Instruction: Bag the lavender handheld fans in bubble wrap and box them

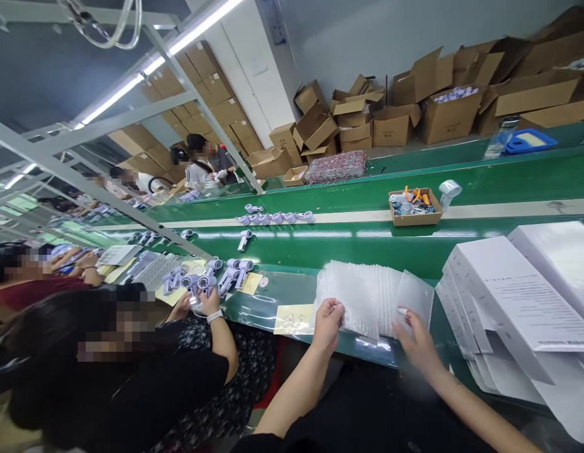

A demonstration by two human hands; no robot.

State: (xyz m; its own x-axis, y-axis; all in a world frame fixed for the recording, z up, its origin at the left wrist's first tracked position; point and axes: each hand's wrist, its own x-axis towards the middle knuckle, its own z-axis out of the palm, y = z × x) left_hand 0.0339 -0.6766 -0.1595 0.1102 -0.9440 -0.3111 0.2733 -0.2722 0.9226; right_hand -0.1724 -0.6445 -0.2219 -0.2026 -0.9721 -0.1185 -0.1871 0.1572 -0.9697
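Observation:
A fanned row of translucent white plastic bags [362,292] lies on the green table in front of me. My left hand [328,322] is closed at the left front of the row, its fingers curled against the edge of the bags. My right hand [417,340] has its fingers apart at the right front of the row, with a white covering on one fingertip; it is near the rightmost bag. A yellow paper with handwriting [293,319] lies just left of the bags.
White boxes [523,289] are stacked at the right. Beyond the bags stands a small carton of parts [416,207]. At the left, a seated person [221,340] handles pale purple devices [230,274]. More devices [276,218] lie along the line.

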